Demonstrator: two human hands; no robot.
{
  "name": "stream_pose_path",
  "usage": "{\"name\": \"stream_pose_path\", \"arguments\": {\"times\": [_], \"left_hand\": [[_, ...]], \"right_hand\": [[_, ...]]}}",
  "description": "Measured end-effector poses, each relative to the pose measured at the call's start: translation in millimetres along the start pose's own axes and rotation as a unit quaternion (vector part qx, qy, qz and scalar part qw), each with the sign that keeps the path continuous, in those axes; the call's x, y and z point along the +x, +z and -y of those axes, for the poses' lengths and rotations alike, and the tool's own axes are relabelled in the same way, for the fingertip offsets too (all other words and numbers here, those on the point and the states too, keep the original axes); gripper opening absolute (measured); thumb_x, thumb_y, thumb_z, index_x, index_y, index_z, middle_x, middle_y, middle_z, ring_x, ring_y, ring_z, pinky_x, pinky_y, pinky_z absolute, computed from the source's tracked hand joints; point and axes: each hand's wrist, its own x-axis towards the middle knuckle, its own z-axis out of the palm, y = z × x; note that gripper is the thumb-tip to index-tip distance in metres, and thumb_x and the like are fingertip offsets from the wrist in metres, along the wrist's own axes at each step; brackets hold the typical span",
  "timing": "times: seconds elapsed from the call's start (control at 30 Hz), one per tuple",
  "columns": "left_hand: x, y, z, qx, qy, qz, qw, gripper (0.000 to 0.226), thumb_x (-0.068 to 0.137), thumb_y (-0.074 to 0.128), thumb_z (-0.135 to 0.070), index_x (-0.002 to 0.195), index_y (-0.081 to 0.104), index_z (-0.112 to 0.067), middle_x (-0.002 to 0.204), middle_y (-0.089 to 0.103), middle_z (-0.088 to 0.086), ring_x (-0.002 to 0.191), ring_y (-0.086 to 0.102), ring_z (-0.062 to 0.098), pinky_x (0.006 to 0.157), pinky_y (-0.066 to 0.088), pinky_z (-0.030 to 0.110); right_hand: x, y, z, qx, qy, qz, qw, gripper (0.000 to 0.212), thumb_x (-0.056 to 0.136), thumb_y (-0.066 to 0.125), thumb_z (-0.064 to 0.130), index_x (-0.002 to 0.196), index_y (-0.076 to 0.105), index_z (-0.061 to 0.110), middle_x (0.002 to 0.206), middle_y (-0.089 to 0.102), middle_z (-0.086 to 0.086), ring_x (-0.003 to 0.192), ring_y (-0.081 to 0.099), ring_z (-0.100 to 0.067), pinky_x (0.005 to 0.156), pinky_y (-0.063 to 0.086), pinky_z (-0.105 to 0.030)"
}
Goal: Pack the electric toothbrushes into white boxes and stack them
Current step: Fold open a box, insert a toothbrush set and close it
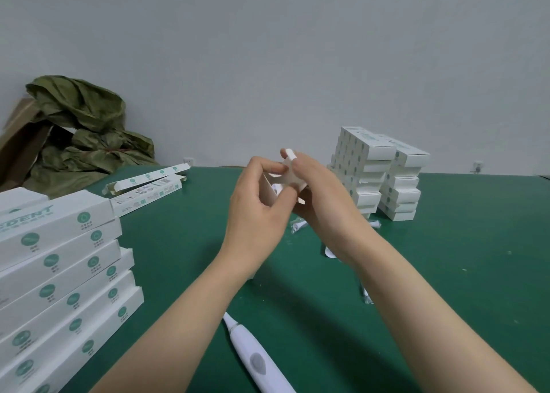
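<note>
Above the green surface [184, 273], the left hand [256, 211] and right hand [321, 202] both curl their fingers round a small white box [290, 181] whose end flaps are open. A stack of white boxes [375, 175] stands at the far right. An electric toothbrush [253, 354] lies unpacked nearby, and a pile of boxes [59, 273] waits on the left, so plenty is likely left to do.

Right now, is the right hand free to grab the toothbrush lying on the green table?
Probably not yet: the right hand and left hand both grip a small white box. The toothbrush lies uncovered on the table, so the way looks free once the box is released.
</note>
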Motion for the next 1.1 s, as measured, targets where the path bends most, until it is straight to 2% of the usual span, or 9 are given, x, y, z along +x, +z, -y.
{"name": "stream_pose_path", "arguments": {"times": [0.1, 0.2, 0.27, 0.37, 0.47, 0.63, 0.77, 0.87, 1.1], "left_hand": [[-1.3, 2.4, 1.9, 0.009, -0.024, 0.003, 1.000, 0.028, 0.078, 0.067, -0.020, 0.088, 0.049, -0.040, 0.099, 0.042, -0.017, 0.095, 0.052, 0.005, 0.072, 0.042, 0.010], [-2.1, 1.3, 8.0, -0.003, -0.041, 0.051, 0.998, 0.067, 0.068, 0.078, -0.014, 0.112, 0.035, -0.042, 0.112, 0.030, -0.020, 0.099, 0.043, -0.017, 0.071, 0.039, 0.000], [-0.9, -2.1, 17.9, 0.034, -0.056, 0.082, 0.994, 0.083, 0.063, 0.083, -0.013, 0.120, 0.027, -0.037, 0.114, 0.034, -0.014, 0.106, 0.040, -0.009, 0.074, 0.041, 0.007], [-2.9, -4.7, 29.8, 0.114, -0.097, 0.088, 0.985, 0.063, 0.061, 0.085, -0.023, 0.101, 0.037, -0.032, 0.107, 0.048, -0.007, 0.102, 0.048, 0.012, 0.072, 0.042, 0.019], [-3.8, -2.1, 35.5, 0.116, -0.114, 0.081, 0.983, 0.043, 0.061, 0.083, -0.030, 0.085, 0.047, -0.034, 0.085, 0.058, -0.009, 0.075, 0.055, 0.005, 0.052, 0.038, 0.011], [-4.4, -0.4, 37.2, 0.155, -0.101, 0.096, 0.978, 0.058, 0.064, 0.082, -0.030, 0.105, 0.041, -0.033, 0.101, 0.053, -0.011, 0.090, 0.052, 0.008, 0.060, 0.036, 0.014], [-10.7, 1.9, 40.6, 0.205, -0.051, 0.089, 0.973, 0.061, 0.068, 0.081, -0.017, 0.109, 0.037, -0.024, 0.104, 0.041, -0.004, 0.094, 0.042, 0.013, 0.065, 0.035, 0.017], [-11.7, 1.5, 39.1, 0.254, -0.026, 0.076, 0.964, 0.056, 0.072, 0.078, -0.018, 0.118, 0.047, -0.019, 0.101, 0.042, -0.004, 0.093, 0.045, 0.018, 0.076, 0.041, 0.033], [-8.7, -1.6, 36.7, 0.290, -0.002, 0.086, 0.953, 0.061, 0.071, 0.079, -0.015, 0.125, 0.050, -0.018, 0.100, 0.041, -0.005, 0.096, 0.048, 0.021, 0.076, 0.036, 0.029]], "right_hand": [[0.2, 2.6, -0.5, -0.005, -0.006, 0.000, 1.000, 0.042, 0.093, 0.038, 0.004, 0.123, 0.055, 0.028, 0.130, 0.057, -0.001, 0.119, 0.053, -0.013, 0.106, 0.041, -0.038], [-0.5, 2.5, -6.6, -0.068, -0.033, -0.035, 0.996, 0.049, 0.092, 0.034, 0.003, 0.130, 0.053, 0.028, 0.136, 0.054, 0.003, 0.124, 0.050, -0.012, 0.106, 0.041, -0.035], [-0.1, 0.0, -11.2, -0.103, -0.048, -0.048, 0.992, 0.048, 0.094, 0.035, 0.007, 0.131, 0.053, 0.032, 0.134, 0.055, 0.005, 0.123, 0.050, -0.011, 0.106, 0.040, -0.038], [1.7, -7.1, -16.3, -0.102, -0.059, -0.042, 0.992, 0.038, 0.099, 0.037, 0.019, 0.129, 0.055, 0.031, 0.127, 0.058, 0.008, 0.114, 0.052, -0.008, 0.104, 0.040, -0.034], [3.7, -12.7, -21.3, -0.138, -0.088, -0.045, 0.986, 0.036, 0.102, 0.034, 0.022, 0.132, 0.053, 0.030, 0.131, 0.056, 0.011, 0.120, 0.048, -0.004, 0.104, 0.038, -0.026], [7.7, -17.8, -24.6, -0.197, -0.126, -0.059, 0.971, 0.037, 0.102, 0.033, 0.023, 0.129, 0.052, 0.039, 0.109, 0.054, 0.034, 0.102, 0.049, 0.013, 0.084, 0.038, -0.006], [11.2, -27.9, -30.9, -0.221, -0.125, -0.046, 0.966, 0.037, 0.102, 0.034, 0.025, 0.129, 0.051, 0.044, 0.092, 0.057, 0.029, 0.081, 0.051, 0.003, 0.079, 0.045, -0.026], [10.8, -34.9, -36.7, -0.236, -0.130, -0.030, 0.963, 0.037, 0.103, 0.032, 0.029, 0.135, 0.046, 0.041, 0.102, 0.062, 0.014, 0.089, 0.056, -0.011, 0.087, 0.049, -0.037], [11.9, -31.4, -49.8, -0.293, -0.165, -0.016, 0.942, 0.050, 0.100, 0.028, 0.035, 0.148, 0.027, 0.022, 0.122, 0.042, 0.026, 0.103, 0.038, 0.020, 0.087, 0.023, 0.006]]}}
